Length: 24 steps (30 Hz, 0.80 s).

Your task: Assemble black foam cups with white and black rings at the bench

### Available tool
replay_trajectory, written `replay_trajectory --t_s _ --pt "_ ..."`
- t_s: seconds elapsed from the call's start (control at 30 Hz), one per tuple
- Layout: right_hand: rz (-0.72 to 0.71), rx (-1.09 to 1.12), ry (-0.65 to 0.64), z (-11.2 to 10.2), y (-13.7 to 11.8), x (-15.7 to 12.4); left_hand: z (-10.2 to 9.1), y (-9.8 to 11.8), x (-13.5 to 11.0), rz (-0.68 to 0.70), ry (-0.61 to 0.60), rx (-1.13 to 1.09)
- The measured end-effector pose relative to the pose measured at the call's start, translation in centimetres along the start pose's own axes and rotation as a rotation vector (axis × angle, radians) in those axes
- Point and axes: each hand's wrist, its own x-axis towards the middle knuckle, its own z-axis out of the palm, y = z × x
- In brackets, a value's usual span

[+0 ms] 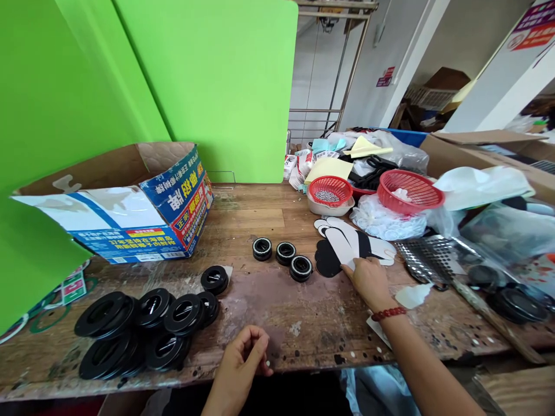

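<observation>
My right hand (pixel 368 280), with a red bead bracelet at its wrist, pinches the near end of a flat white strip (pixel 341 242) with a rounded shape. That strip lies in a fanned pile with other white pieces and black scallop-edged pieces (pixel 328 260). Left of the pile stand three short round black stacks with pale rings on top, the nearest (pixel 300 267) close to the black pieces. My left hand (pixel 243 361) is loosely closed above the table's front edge, and no object shows in its fingers. Several stacks of black rings (pixel 184 315) sit to its left.
A cardboard box (pixel 125 214) stands at the back left before green panels (pixel 225 86). Red baskets (pixel 410 190) and plastic bags crowd the back right. A perforated metal scoop (pixel 427 260) with a wooden handle and a round black object (pixel 518 303) lie at right.
</observation>
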Motion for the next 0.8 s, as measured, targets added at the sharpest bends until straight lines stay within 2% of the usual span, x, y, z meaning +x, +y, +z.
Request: replay_trajectory --t_s 0.27,0.4,0.5,0.63,0.7,0.8 --pt "0.044 -0.036 -0.008 -1.0 -0.7 -0.1 -0.2 0.0 0.2 -0.008 -0.02 0.016" --pt "0.138 0.008 0.018 -1.3 -0.4 0.0 -0.5 0.0 0.3 -0.002 -0.024 0.005" --pt "0.2 0.126 0.009 -0.9 0.1 0.1 -0.5 -0.1 0.3 0.005 -0.019 -0.003" --pt "0.189 0.219 0.006 0.4 0.5 0.0 -0.5 -0.2 0.5 0.017 -0.024 -0.005" --pt "0.158 0.22 0.05 1.2 0.5 -0.1 -0.6 -0.3 0.5 0.03 -0.026 -0.002" --pt "0.112 0.248 0.188 2.0 0.5 -0.1 -0.7 -0.5 0.6 0.039 -0.021 -0.001"
